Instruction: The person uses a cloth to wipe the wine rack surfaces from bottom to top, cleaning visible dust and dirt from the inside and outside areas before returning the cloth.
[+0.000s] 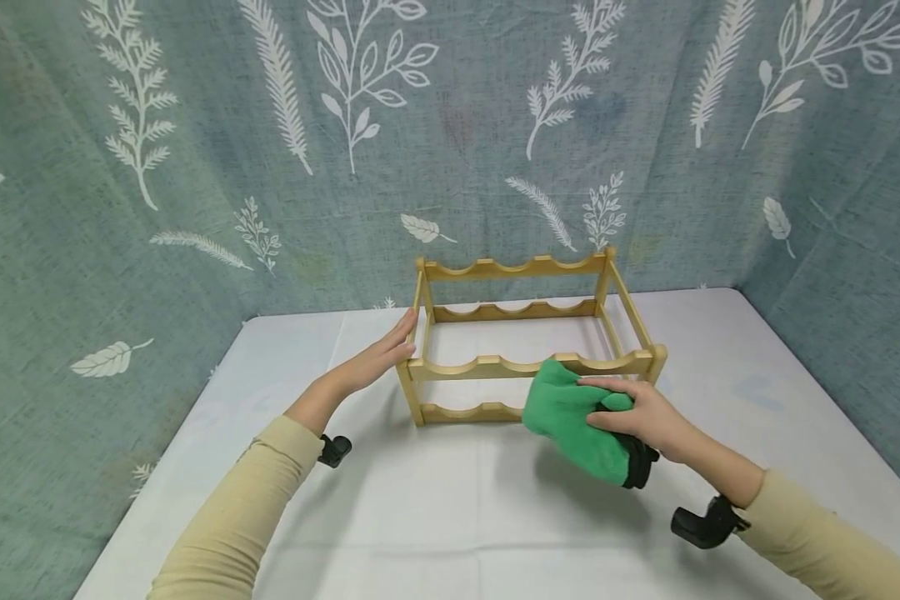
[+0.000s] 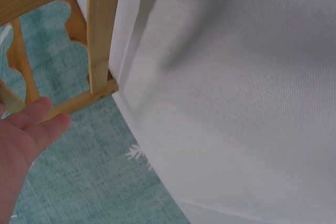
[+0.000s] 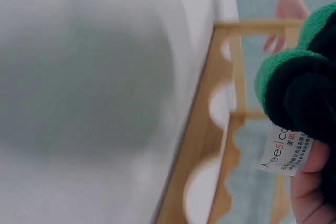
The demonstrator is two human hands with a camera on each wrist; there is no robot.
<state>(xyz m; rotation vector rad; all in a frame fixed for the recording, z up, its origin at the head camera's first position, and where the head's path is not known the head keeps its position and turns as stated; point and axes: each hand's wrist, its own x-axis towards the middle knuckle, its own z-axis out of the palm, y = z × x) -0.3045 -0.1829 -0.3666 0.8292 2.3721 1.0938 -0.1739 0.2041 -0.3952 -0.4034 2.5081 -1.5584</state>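
A light wooden rack [image 1: 487, 367] with scalloped rails, shaped like a wine rack, stands on the white-covered table. My left hand [image 1: 375, 360] rests against its left side with the fingers extended; the left wrist view shows those fingers [image 2: 50, 129] beside the wood. In my right hand [image 1: 648, 417] is a bunched green cloth [image 1: 570, 421] with a black side, gripped between thumb and fingers. The cloth overlaps the front top rail, right of its middle, in the head view. A white printed label [image 3: 286, 149] sticks out from its black part in the right wrist view.
White cloth [image 1: 420, 508] covers the table, with creases across it. A blue-green curtain [image 1: 457, 167] with white leaf prints hangs behind and along both sides. Small black wrist cameras [image 1: 705, 525] sit under both forearms.
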